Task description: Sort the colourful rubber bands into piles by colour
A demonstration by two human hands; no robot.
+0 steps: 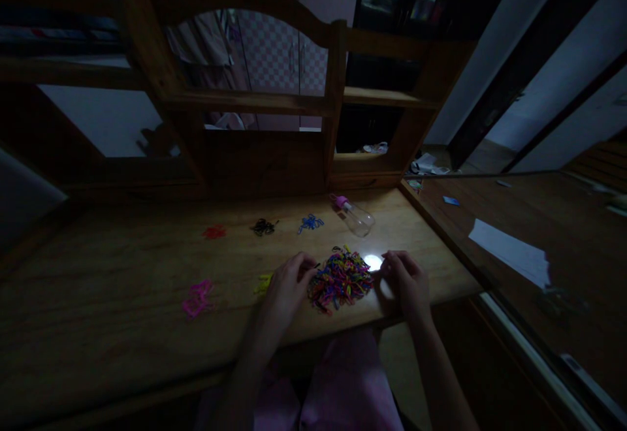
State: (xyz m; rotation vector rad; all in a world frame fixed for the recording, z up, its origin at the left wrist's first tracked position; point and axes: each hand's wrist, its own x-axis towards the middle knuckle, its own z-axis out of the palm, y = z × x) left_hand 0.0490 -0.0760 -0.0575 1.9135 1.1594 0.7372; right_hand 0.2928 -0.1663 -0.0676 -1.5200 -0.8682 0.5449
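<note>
A heap of mixed-colour small elastic bands (340, 279) lies on the wooden desk (122, 300) in front of me. My left hand (288, 285) rests at the heap's left edge, fingers curled and touching the bands. My right hand (406, 279) is at the heap's right edge, fingers bent together in a pinch near a bright white spot (373, 262). Whether either hand holds a band is too dark to tell. Sorted small piles lie around: pink (196, 298), yellow (263, 282), red (214, 231), black (263, 226), blue (310, 223).
A clear plastic bottle with a pink cap (353, 215) lies on its side behind the heap. A wooden shelf unit (264, 101) rises at the desk's back. A dark side surface with a white sheet (509, 251) is on the right. The room is very dim.
</note>
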